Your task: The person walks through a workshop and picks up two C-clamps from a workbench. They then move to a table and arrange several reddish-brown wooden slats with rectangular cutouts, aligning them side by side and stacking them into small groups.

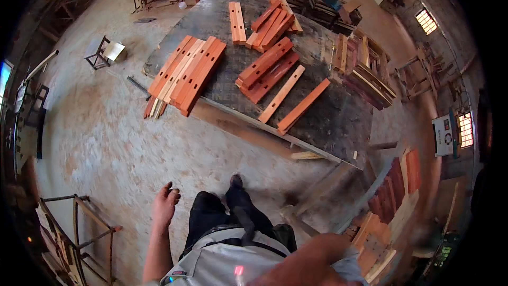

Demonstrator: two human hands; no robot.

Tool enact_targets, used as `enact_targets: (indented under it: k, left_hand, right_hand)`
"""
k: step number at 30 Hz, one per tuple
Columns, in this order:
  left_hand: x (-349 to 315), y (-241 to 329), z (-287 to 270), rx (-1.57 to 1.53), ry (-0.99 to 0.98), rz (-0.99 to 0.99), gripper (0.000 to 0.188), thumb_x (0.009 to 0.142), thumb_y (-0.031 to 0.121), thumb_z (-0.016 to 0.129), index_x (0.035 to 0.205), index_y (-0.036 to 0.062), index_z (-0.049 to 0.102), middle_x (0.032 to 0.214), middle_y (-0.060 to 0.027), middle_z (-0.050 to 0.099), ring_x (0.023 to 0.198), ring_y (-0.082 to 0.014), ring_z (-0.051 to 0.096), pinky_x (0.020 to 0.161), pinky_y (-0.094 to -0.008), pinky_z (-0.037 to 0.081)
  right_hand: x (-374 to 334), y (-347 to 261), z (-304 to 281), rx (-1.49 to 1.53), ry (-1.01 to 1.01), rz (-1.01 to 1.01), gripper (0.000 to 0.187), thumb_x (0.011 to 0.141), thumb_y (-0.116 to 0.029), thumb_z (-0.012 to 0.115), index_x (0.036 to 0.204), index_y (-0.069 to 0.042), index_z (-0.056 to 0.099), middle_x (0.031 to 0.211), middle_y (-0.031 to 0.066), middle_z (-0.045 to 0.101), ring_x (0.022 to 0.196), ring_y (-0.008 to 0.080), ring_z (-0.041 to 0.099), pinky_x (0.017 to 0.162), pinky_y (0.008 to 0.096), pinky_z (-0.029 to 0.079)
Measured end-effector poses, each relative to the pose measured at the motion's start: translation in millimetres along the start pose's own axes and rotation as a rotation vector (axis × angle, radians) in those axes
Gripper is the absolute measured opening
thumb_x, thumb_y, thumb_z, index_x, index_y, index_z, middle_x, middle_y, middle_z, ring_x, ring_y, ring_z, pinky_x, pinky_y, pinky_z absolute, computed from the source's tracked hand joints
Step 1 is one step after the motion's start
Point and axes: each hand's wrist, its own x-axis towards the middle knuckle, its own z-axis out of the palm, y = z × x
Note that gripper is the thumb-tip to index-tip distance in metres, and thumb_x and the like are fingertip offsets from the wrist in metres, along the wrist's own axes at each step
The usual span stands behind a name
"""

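Left hand (167, 201) (half-curled) | slotted wooden bars (202, 72) well ahead, on table (341, 122)

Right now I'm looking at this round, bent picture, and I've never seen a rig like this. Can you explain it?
There is no machine: a person uses bare hands. The picture comes from a wide fisheye camera worn on the head, looking down, so straight edges bend near the rim. The left hand is low and apart from the table, with nothing visible in it. The right arm bends across the lower edge, blurred; I can't tell whether it holds anything. On the dark tabletop lie wooden bars, mostly reddish, some pale, several with slots.
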Motion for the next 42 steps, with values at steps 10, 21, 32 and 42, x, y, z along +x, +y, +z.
enact_targets:
  k: [10, 21, 32, 42]
  left_hand:
    - [152.3, 75.5, -23.1, 0.198, -0.302, 0.057, 0.056, 0.097, 0.021, 0.061, 0.143, -0.0059, 0.044, 0.106, -0.0098, 0.068, 0.090, -0.0148, 0.062, 0.080, -0.0283, 0.050]
    - [261.1, 156.2, -47.6, 0.513, -0.282, 0.273, 0.060, 0.092, 0.020, 0.068, 0.143, -0.0005, 0.046, 0.122, -0.0182, 0.066, 0.107, -0.0265, 0.067, 0.090, -0.0359, 0.054]
    - [292.0, 153.9, -18.5, 0.511, -0.118, 0.436, 0.062, 0.089, 0.020, 0.070, 0.141, -0.0043, 0.045, 0.126, -0.0233, 0.059, 0.099, -0.0296, 0.067, 0.087, -0.0405, 0.053]
    - [358.7, 138.2, -6.2, 0.506, -0.119, 0.287, 0.068, 0.089, 0.030, 0.071, 0.145, -0.0010, 0.045, 0.120, -0.0140, 0.063, 0.093, -0.0206, 0.064, 0.079, -0.0369, 0.055]
  right_hand:
    - [-116.2, -63.4, -169.8, -0.645, 1.726, -0.415, 0.034, 0.102, -0.034, 0.056, 0.126, -0.009, 0.054, 0.108, 0.0131, 0.066, 0.095, 0.0310, 0.066, 0.083, 0.0461, 0.054]
    - [-147.9, 8.0, -240.7, -0.756, 2.176, -0.331, 0.022, 0.102, -0.021, 0.056, 0.120, -0.009, 0.054, 0.099, 0.0085, 0.065, 0.082, 0.0215, 0.066, 0.069, 0.0356, 0.057]
    - [-169.9, 2.2, -255.2, -0.787, 2.251, -0.242, 0.029, 0.100, -0.020, 0.058, 0.124, -0.004, 0.052, 0.102, 0.0089, 0.065, 0.081, 0.0197, 0.066, 0.067, 0.0324, 0.058]
    - [-215.6, -20.8, -243.6, -0.671, 2.256, -0.254, 0.040, 0.095, -0.019, 0.062, 0.129, -0.001, 0.051, 0.100, 0.0081, 0.063, 0.080, 0.0175, 0.064, 0.064, 0.0318, 0.055]
